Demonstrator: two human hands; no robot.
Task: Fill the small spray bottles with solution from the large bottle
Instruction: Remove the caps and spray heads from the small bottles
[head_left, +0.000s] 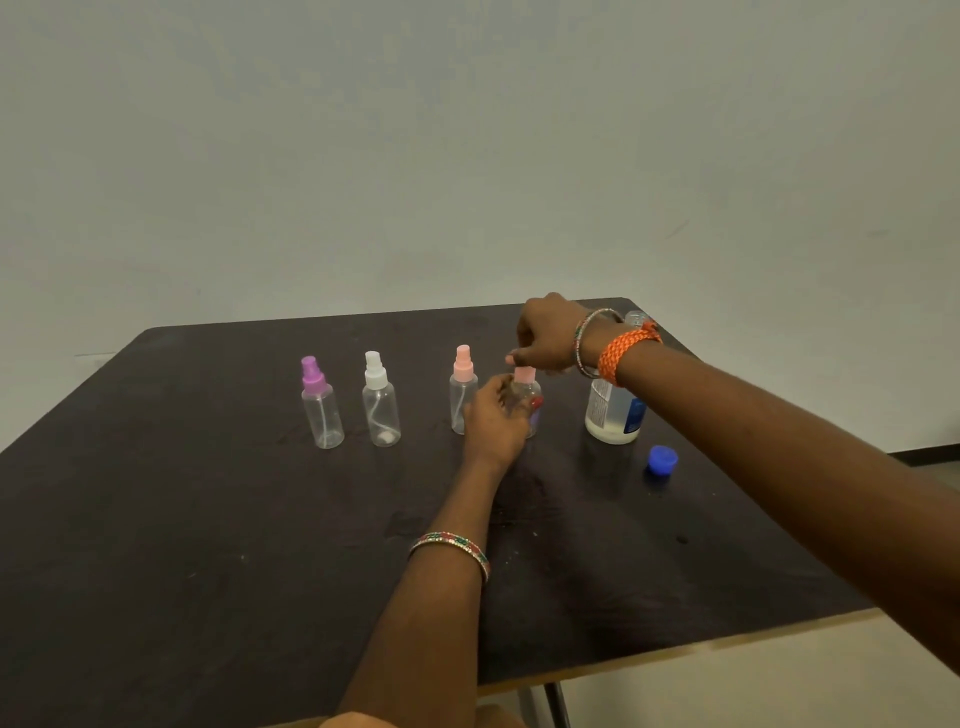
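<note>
Dark table (208, 519), pale wall behind. Large bottle (613, 410) upright, cap off; blue cap (662, 460) lies just right-front of it. Left of large bottle: fourth spray bottle (530, 400), left hand (493, 415) wraps its body, right hand (545, 338) pinches its pink top. Further left: pink-top bottle (462, 389), white-top bottle (381, 402), purple-top bottle (321, 405), all upright.
</note>
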